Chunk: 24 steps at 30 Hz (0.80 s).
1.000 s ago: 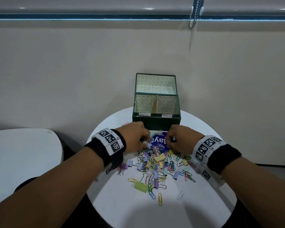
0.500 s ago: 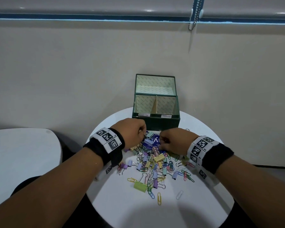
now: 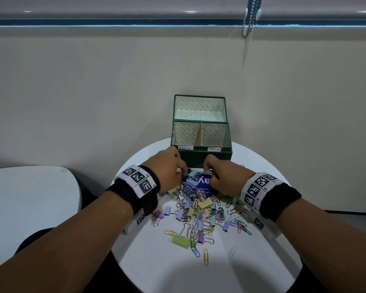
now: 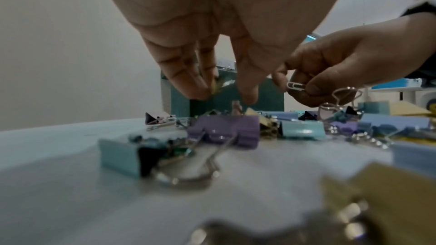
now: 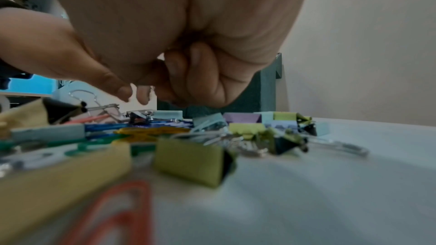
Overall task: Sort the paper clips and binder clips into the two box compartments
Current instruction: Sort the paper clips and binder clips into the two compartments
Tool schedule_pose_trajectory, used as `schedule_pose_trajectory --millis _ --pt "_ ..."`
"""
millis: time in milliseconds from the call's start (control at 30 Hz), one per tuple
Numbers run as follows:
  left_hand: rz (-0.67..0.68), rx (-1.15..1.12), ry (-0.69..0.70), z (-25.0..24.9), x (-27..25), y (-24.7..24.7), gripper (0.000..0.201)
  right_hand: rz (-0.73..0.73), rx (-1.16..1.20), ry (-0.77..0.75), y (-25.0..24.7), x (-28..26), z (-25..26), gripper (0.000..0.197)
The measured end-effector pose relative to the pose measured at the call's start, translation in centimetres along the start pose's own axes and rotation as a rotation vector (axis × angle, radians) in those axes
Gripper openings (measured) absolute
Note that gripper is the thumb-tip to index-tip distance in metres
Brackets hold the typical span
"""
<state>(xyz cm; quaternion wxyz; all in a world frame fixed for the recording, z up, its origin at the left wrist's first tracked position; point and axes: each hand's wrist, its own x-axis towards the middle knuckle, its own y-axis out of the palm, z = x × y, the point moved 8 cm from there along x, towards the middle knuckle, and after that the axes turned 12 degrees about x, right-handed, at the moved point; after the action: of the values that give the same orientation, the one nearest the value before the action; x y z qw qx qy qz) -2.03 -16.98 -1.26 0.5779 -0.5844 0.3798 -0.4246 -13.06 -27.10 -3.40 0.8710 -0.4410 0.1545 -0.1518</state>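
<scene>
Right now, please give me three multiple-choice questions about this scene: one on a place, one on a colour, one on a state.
1. Where does the green box stand?
A. beyond the clip pile
B. under the table
C. on the person's lap

2. What colour is the paper clip that the right hand pinches?
A. red
B. white
C. black

3. How is the box?
A. shut
B. overturned
C. open, both compartments bare as far as visible

Answers: 1 A, it sits behind the pile in the head view; 2 B, the left wrist view shows it; 3 C, lid up.
</scene>
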Motion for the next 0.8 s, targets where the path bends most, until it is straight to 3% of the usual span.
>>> schedule_pose_trajectory --millis 67,133,233,400,533,633,800 --pt "-0.024 0.002 0.033 -0.5 -0.1 0.0 0.013 0.017 0.0 -0.002 0.0 -0.2 0.1 0.013" --pt "0.031 0.012 0.063 -1.0 -0.1 0.6 0.017 0.042 -0.006 -0.027 0.0 -0.2 0.5 0.015" --pt "0.077 0.056 0.091 -1.5 0.0 0.9 0.024 0.028 0.017 -0.036 -0.1 -0.2 0.7 0.025" --pt "0.075 0.063 0.145 -2.1 -0.3 1.2 0.011 -0.015 -0.024 -0.051 -0.1 0.1 0.4 0.041" --pt "0.027 0.013 0.154 -2.2 -0.3 0.4 0.009 -0.029 -0.074 -0.055 -0.1 0.7 -0.2 0.021" --pt "-0.012 -0.098 0.109 -1.8 -0.4 -0.5 0.002 0.049 -0.104 -0.071 0.5 0.5 0.1 0.028" --pt "0.117 -0.122 0.093 -2.0 -0.1 0.2 0.023 0.059 -0.179 -0.054 0.5 0.4 0.0 0.018"
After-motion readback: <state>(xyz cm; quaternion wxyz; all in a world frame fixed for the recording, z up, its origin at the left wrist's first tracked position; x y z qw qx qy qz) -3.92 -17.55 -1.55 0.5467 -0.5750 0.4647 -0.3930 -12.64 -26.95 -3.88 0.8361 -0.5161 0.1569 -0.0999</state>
